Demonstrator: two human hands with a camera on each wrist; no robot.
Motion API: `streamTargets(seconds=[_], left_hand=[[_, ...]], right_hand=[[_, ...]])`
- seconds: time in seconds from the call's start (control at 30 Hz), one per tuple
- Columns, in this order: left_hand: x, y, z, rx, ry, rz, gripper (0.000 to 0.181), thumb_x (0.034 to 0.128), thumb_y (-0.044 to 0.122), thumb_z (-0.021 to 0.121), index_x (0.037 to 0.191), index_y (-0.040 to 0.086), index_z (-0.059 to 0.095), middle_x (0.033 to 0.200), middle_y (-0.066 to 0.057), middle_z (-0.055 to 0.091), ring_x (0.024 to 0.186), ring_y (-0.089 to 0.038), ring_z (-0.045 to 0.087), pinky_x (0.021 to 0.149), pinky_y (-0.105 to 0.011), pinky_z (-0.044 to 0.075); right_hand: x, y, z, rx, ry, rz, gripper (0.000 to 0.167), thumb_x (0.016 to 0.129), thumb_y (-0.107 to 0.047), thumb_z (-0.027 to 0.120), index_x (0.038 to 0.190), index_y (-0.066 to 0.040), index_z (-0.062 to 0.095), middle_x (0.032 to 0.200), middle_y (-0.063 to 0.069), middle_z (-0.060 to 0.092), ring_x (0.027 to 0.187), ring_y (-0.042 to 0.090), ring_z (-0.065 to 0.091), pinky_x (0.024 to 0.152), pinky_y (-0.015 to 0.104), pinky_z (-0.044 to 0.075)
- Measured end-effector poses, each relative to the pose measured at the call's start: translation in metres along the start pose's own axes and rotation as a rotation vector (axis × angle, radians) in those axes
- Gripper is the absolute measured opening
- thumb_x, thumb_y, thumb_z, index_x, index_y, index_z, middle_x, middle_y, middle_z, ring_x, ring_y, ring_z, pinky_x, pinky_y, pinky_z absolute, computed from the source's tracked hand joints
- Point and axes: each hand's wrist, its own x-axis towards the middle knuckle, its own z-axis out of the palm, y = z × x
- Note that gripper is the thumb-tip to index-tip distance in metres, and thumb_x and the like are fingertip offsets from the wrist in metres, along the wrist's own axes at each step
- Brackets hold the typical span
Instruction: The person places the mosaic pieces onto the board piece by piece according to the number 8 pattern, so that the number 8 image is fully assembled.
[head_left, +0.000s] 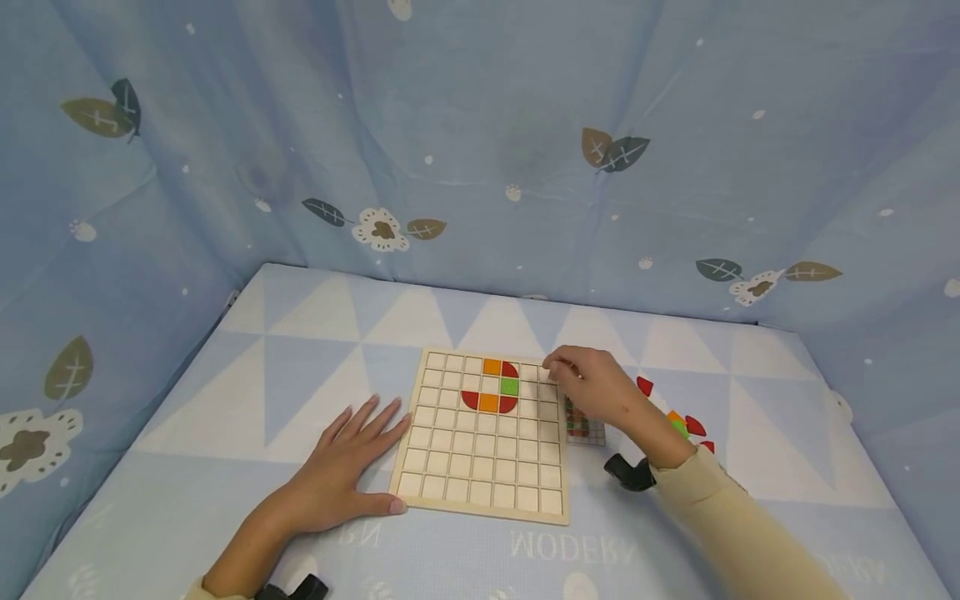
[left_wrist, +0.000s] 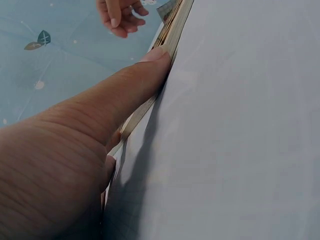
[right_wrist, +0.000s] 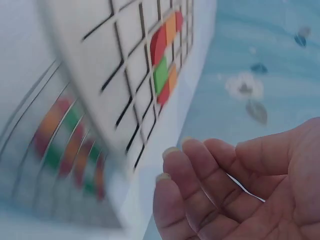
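Note:
A square wooden grid board point(head_left: 476, 446) lies on the table. Near its far side, red quarter-round pieces point(head_left: 507, 404), orange squares point(head_left: 489, 402) and one green square point(head_left: 509, 386) sit in the cells, partly ringing a bare cell. My left hand point(head_left: 345, 475) lies spread at the board's left, its thumb point(left_wrist: 150, 60) touching the board's edge. Above the board's far right corner hovers my right hand point(head_left: 592, 379). Its fingers point(right_wrist: 175, 175) are loosely bent, and no piece shows in them. Partly under that hand, a printed pattern card point(head_left: 592, 432) lies beside the board.
Several loose pieces lie right of the card: a red quarter-round point(head_left: 645, 386), another red one point(head_left: 695, 426), an orange piece point(head_left: 674, 416) and a green piece point(head_left: 680, 427). The right forearm hides part of that area. A patterned blue curtain point(head_left: 480, 150) encloses the table.

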Motion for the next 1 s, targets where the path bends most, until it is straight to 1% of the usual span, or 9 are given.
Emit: streamTargets(seconds=[0.1, 0.17, 0.27, 0.4, 0.53, 0.63, 0.77, 0.87, 1.0], left_hand=[[0.0, 0.0, 0.0, 0.002, -0.004, -0.003, 0.109, 0.0797, 0.074, 0.074, 0.166, 0.023, 0.032, 0.174, -0.002, 0.019, 0.161, -0.034, 0.003, 0.125, -0.052, -0.003], [0.001, 0.001, 0.0, 0.001, -0.005, -0.002, 0.108, 0.0799, 0.073, 0.074, 0.166, 0.023, 0.032, 0.174, -0.002, 0.019, 0.161, -0.034, 0.003, 0.125, -0.052, -0.002], [0.002, 0.001, -0.001, -0.002, -0.003, -0.001, 0.108, 0.0801, 0.073, 0.075, 0.166, 0.023, 0.032, 0.174, -0.003, 0.019, 0.161, -0.034, 0.003, 0.125, -0.053, -0.002], [0.001, 0.0, -0.001, -0.005, 0.001, 0.001, 0.109, 0.0798, 0.072, 0.076, 0.166, 0.023, 0.032, 0.174, -0.003, 0.019, 0.161, -0.034, 0.003, 0.125, -0.053, -0.002], [0.0, -0.001, 0.0, 0.001, 0.001, -0.003, 0.109, 0.0796, 0.074, 0.074, 0.166, 0.023, 0.032, 0.174, -0.003, 0.019, 0.161, -0.034, 0.003, 0.125, -0.053, -0.002], [0.0, -0.001, 0.001, 0.005, 0.003, -0.006, 0.108, 0.0791, 0.075, 0.074, 0.166, 0.024, 0.033, 0.173, -0.003, 0.02, 0.161, -0.034, 0.004, 0.125, -0.052, -0.001], [-0.001, 0.0, 0.001, 0.002, 0.009, 0.001, 0.108, 0.0793, 0.073, 0.075, 0.166, 0.023, 0.034, 0.173, -0.004, 0.021, 0.16, -0.035, 0.004, 0.125, -0.052, -0.001], [0.0, 0.0, 0.001, 0.002, 0.01, 0.002, 0.108, 0.0795, 0.073, 0.075, 0.166, 0.023, 0.034, 0.173, -0.003, 0.021, 0.16, -0.035, 0.004, 0.125, -0.053, -0.001], [0.001, 0.001, 0.001, -0.001, 0.003, -0.006, 0.108, 0.0794, 0.073, 0.075, 0.166, 0.023, 0.033, 0.173, -0.003, 0.02, 0.161, -0.035, 0.003, 0.125, -0.053, -0.001]], right_hand=[[-0.013, 0.016, -0.013, 0.013, 0.028, 0.045, 0.03, 0.109, -0.014, 0.048, 0.123, -0.005, 0.072, 0.109, 0.007, 0.074, 0.098, 0.024, 0.068, 0.081, 0.044, 0.054], [-0.022, 0.025, -0.021, 0.035, 0.044, 0.085, 0.03, 0.11, -0.016, 0.048, 0.126, -0.005, 0.071, 0.111, 0.008, 0.074, 0.1, 0.026, 0.069, 0.076, 0.044, 0.055], [-0.033, 0.039, -0.029, 0.045, 0.066, 0.133, 0.031, 0.111, -0.019, 0.049, 0.131, -0.005, 0.068, 0.115, 0.009, 0.073, 0.103, 0.027, 0.069, 0.078, 0.045, 0.057], [-0.047, 0.054, -0.035, 0.023, 0.08, 0.177, 0.031, 0.11, -0.02, 0.051, 0.132, -0.004, 0.067, 0.118, 0.012, 0.073, 0.103, 0.029, 0.069, 0.091, 0.053, 0.056], [-0.057, 0.067, -0.037, -0.012, 0.089, 0.206, 0.03, 0.109, -0.02, 0.055, 0.129, -0.002, 0.068, 0.118, 0.015, 0.073, 0.103, 0.033, 0.067, 0.089, 0.053, 0.057], [-0.064, 0.076, -0.037, -0.039, 0.078, 0.214, 0.031, 0.107, -0.019, 0.06, 0.13, 0.0, 0.068, 0.118, 0.015, 0.072, 0.102, 0.031, 0.066, 0.081, 0.045, 0.057], [-0.07, 0.088, -0.032, -0.078, 0.032, 0.188, 0.032, 0.101, -0.015, 0.07, 0.129, 0.001, 0.069, 0.111, 0.012, 0.067, 0.09, 0.023, 0.061, 0.073, 0.035, 0.052], [-0.072, 0.095, -0.027, -0.124, 0.024, 0.149, 0.03, 0.095, -0.013, 0.077, 0.123, -0.003, 0.072, 0.103, 0.008, 0.06, 0.084, 0.02, 0.054, 0.072, 0.034, 0.049], [-0.073, 0.098, -0.019, -0.189, 0.077, 0.123, 0.027, 0.091, -0.011, 0.081, 0.117, -0.006, 0.073, 0.095, 0.005, 0.057, 0.081, 0.02, 0.051, 0.072, 0.036, 0.047]])
